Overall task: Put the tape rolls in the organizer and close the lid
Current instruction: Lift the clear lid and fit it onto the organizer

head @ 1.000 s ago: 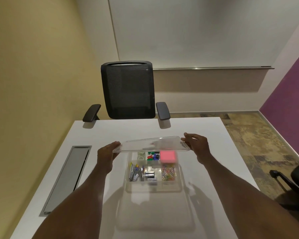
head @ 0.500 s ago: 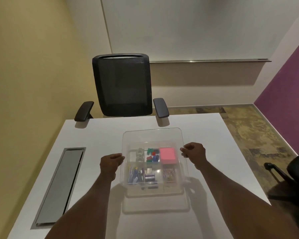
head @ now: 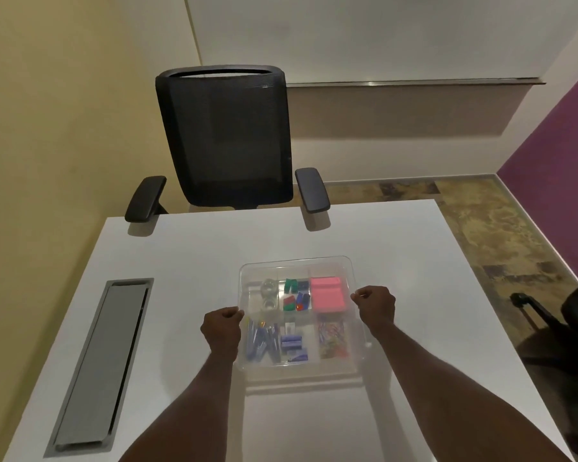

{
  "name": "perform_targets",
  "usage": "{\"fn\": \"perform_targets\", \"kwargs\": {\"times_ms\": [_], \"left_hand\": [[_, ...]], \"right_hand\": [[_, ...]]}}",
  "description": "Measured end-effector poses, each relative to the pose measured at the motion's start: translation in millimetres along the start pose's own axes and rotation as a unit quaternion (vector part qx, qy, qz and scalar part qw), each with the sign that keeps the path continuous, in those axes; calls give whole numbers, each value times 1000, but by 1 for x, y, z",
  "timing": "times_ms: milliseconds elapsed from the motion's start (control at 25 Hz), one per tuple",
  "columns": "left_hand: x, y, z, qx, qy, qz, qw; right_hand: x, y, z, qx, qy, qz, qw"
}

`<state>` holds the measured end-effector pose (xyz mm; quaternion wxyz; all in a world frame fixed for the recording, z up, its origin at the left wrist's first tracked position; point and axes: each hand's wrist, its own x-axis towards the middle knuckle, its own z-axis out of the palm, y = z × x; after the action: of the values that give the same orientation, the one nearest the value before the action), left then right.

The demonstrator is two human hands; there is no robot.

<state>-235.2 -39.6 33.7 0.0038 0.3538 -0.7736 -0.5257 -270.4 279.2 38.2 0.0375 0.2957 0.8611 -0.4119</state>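
Observation:
A clear plastic organizer (head: 354, 370) stands on the white table, divided into compartments. Its transparent lid (head: 296, 265) lies flat over it. Two clear tape rolls (head: 269, 296) sit in the far left compartment, seen through the lid. My left hand (head: 221, 331) pinches the lid's left edge. My right hand (head: 376, 306) pinches its right edge. Other compartments hold a pink pad (head: 326, 294), coloured clips, blue items and paper clips.
The white table (head: 187, 271) has a grey cable flap (head: 104, 358) set in on the left. A black mesh chair (head: 226, 138) stands at the far edge. Another dark chair (head: 571, 325) is at the right, off the table.
The lid, held tilted above the organizer a second ago, has come down flat onto it. Both hands moved down with it and keep their grip on its edges.

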Motion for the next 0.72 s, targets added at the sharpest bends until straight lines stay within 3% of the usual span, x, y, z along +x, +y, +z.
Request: {"fn": "perform_targets", "kwargs": {"times_ms": [200, 720], "left_hand": [[1, -8, 17, 66, 44, 12, 997], [4, -10, 27, 58, 52, -5, 997]], "right_hand": [[4, 6, 17, -23, -1, 33, 999], [10, 1, 27, -31, 0, 54, 998]]}}
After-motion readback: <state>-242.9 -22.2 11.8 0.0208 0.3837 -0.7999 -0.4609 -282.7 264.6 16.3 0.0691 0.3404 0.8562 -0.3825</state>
